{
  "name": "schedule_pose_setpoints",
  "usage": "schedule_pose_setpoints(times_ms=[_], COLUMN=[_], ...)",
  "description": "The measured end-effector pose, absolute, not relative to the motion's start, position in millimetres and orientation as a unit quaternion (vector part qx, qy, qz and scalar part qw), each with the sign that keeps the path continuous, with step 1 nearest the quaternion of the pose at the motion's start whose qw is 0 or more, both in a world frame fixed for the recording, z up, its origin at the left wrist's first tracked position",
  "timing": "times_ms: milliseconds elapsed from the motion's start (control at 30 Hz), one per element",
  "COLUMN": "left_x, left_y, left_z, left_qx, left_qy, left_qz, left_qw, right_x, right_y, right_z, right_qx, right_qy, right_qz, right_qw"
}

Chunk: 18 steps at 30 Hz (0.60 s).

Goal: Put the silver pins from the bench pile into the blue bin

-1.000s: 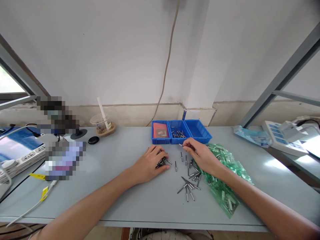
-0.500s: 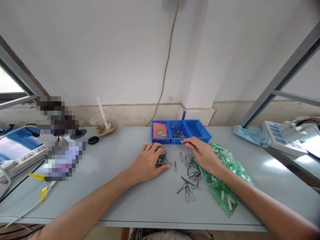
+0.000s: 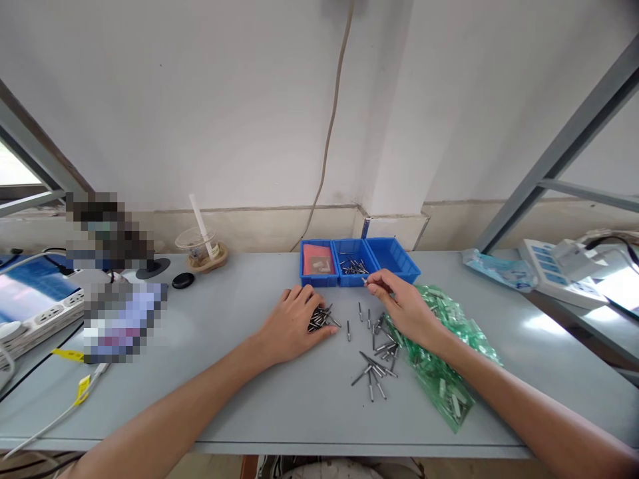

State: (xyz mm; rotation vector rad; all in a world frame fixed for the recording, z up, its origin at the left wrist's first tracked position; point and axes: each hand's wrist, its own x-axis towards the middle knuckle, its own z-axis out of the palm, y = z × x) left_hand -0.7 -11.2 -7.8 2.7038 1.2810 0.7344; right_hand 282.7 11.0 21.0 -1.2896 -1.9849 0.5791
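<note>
My left hand (image 3: 294, 324) lies on the table with thumb and fingers apart, curved around the left side of a pile of small metal pins (image 3: 320, 319). The pins are thin dark shafts with a thicker silvery sleeve. Thumb and index finger of my right hand (image 3: 402, 303) are pinched on a small metal pin (image 3: 365, 281), just in front of the middle blue bin (image 3: 353, 281). More metal pins lie in that bin. Loose pins (image 3: 375, 366) are scattered on the table between my hands. Under my right wrist is a green plastic bag (image 3: 442, 372) holding several small packets.
The left blue bin (image 3: 319, 281) holds a reddish packet; the right blue bin (image 3: 399, 256) stands beside the middle one. Power strips (image 3: 50, 313) and cables sit at the left, near a cup (image 3: 197, 243) and a black round object (image 3: 183, 280). A blue-white packet (image 3: 499, 271) lies at the right.
My right hand has turned slightly at the fingertips with the metal pin still pinched. My left hand stays by the pile. The view has shifted a little.
</note>
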Motion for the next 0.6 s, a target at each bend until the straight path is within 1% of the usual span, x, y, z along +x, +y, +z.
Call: schedule_pose_setpoints(times_ms=[333,467,600], left_x=[-0.3,-0.5,-0.7], left_y=[-10.4,-9.6,-8.9], left_z=[-6.8,-9.3,-10.1], left_qx=[0.880,0.882,0.882], left_qy=[0.408,0.402,0.400], left_qz=[0.238,0.241,0.244], left_qw=[0.050,0.049,0.046], right_x=[279.7,280.2,280.5], right_y=[8.6,8.1,9.5], right_z=[27.8,28.3,26.9], right_qx=[-0.460,-0.456,-0.456], right_qy=[-0.698,-0.676,-0.677], right_qz=[0.407,0.429,0.415], right_qw=[0.369,0.388,0.401])
